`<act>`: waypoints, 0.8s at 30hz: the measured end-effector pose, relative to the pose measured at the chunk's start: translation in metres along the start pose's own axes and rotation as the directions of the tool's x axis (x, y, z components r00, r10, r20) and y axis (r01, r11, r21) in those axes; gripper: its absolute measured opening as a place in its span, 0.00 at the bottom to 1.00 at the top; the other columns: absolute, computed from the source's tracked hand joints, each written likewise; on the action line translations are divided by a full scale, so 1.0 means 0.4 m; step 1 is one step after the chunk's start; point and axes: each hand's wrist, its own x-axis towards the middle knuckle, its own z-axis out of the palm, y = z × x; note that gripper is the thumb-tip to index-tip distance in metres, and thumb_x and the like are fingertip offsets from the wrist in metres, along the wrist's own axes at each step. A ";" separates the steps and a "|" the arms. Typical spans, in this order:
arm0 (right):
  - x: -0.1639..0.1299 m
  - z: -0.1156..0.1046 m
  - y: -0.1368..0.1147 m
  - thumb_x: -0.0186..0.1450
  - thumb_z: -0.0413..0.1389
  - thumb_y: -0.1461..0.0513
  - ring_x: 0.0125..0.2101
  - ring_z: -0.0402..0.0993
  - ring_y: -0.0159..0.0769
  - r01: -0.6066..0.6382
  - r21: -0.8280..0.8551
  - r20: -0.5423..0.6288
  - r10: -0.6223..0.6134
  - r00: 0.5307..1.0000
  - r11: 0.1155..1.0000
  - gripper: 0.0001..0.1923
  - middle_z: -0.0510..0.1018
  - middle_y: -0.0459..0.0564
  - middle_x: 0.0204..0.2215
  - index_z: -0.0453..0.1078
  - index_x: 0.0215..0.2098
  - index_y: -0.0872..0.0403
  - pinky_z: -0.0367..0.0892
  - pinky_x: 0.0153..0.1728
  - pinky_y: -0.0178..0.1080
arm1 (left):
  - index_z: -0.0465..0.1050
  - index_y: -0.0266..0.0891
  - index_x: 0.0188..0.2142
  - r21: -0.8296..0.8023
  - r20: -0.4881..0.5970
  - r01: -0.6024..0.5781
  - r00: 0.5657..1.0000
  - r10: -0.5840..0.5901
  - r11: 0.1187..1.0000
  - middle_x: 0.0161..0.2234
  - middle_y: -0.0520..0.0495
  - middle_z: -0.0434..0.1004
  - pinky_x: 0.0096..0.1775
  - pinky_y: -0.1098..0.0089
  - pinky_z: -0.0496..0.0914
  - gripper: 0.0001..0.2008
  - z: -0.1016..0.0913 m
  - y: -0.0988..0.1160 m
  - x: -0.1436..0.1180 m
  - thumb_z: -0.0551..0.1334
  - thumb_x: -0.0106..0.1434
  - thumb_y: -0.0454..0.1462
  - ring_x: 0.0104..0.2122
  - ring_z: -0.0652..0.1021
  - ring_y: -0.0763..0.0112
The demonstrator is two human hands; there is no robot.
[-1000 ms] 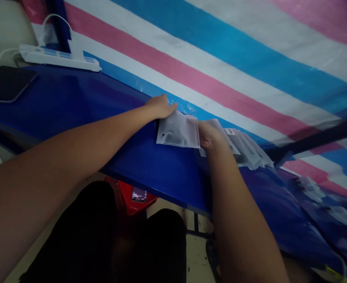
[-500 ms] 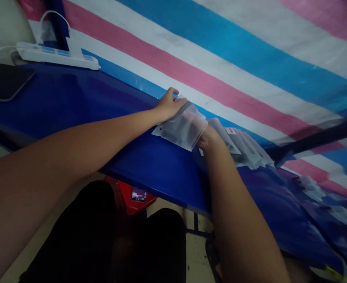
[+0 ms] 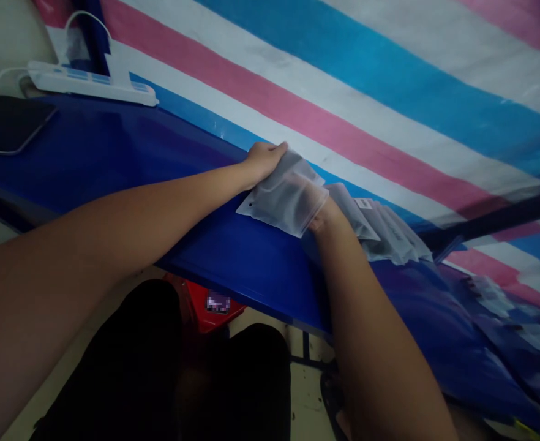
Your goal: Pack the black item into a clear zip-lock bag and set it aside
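Frosted zip pouch (image 3: 285, 201) is lying at frame centre, tilted, just above the blue table (image 3: 114, 159), long axis running lower left to upper right. Left hand (image 3: 264, 160) is sitting on its upper-left corner, fingers curled over the top edge, pinching it. Right hand (image 3: 321, 215) is tucked under the pouch's lower-right edge (mostly hidden by the pouch, so how closed that grip is I cannot tell). Both forearms are reaching in from the lower frame, converging on the pouch. Fanned pouch stack (image 3: 384, 229) is lying just right of the right hand. Power strip (image 3: 90, 86) and phone (image 3: 8, 125) are resting upper left, well apart.
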 end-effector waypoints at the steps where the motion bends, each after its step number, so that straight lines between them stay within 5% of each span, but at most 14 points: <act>1: 0.002 -0.001 0.002 0.65 0.60 0.54 0.30 0.72 0.36 -0.001 0.007 -0.002 0.001 1.000 1.000 0.09 0.69 0.45 0.21 0.72 0.36 0.51 0.69 0.36 0.38 | 0.66 0.42 0.24 0.007 -0.013 -0.002 1.000 0.002 1.000 0.26 0.47 0.73 0.39 0.65 0.70 0.22 -0.003 -0.003 0.004 0.57 0.71 0.50 0.36 0.75 0.64; 7: 0.012 -0.005 0.007 0.63 0.61 0.51 0.33 0.75 0.39 -0.010 -0.078 -0.084 0.003 0.996 0.997 0.11 0.69 0.46 0.20 0.72 0.33 0.49 0.73 0.37 0.40 | 0.53 0.43 0.19 0.082 -0.090 -0.002 0.996 0.010 0.997 0.21 0.51 0.55 0.35 0.65 0.63 0.26 -0.022 -0.011 0.014 0.57 0.71 0.46 0.29 0.66 0.69; 12: 0.013 -0.004 -0.001 0.61 0.64 0.54 0.33 0.76 0.40 -0.021 0.132 -0.052 0.028 0.998 0.991 0.11 0.70 0.46 0.18 0.71 0.31 0.50 0.75 0.38 0.41 | 0.52 0.43 0.19 0.238 -0.137 -0.038 0.988 0.072 0.971 0.21 0.52 0.50 0.35 0.66 0.61 0.25 -0.029 -0.017 0.023 0.56 0.72 0.43 0.28 0.64 0.70; 15: 0.018 -0.008 -0.006 0.58 0.64 0.58 0.34 0.77 0.40 -0.034 0.214 -0.074 0.051 0.996 0.976 0.08 0.73 0.47 0.21 0.71 0.31 0.51 0.76 0.39 0.42 | 0.54 0.43 0.20 0.345 -0.188 -0.063 0.973 0.135 0.937 0.21 0.51 0.55 0.37 0.65 0.63 0.23 -0.034 -0.025 0.033 0.55 0.73 0.42 0.29 0.67 0.68; 24: 0.019 -0.014 -0.021 0.53 0.60 0.65 0.33 0.77 0.41 0.077 0.308 -0.408 0.058 0.911 0.948 0.08 0.76 0.50 0.27 0.71 0.33 0.54 0.79 0.34 0.44 | 0.68 0.42 0.28 0.533 -0.207 -0.080 0.953 0.221 0.842 0.33 0.43 0.76 0.44 0.63 0.65 0.17 -0.084 -0.035 0.074 0.53 0.74 0.41 0.40 0.75 0.61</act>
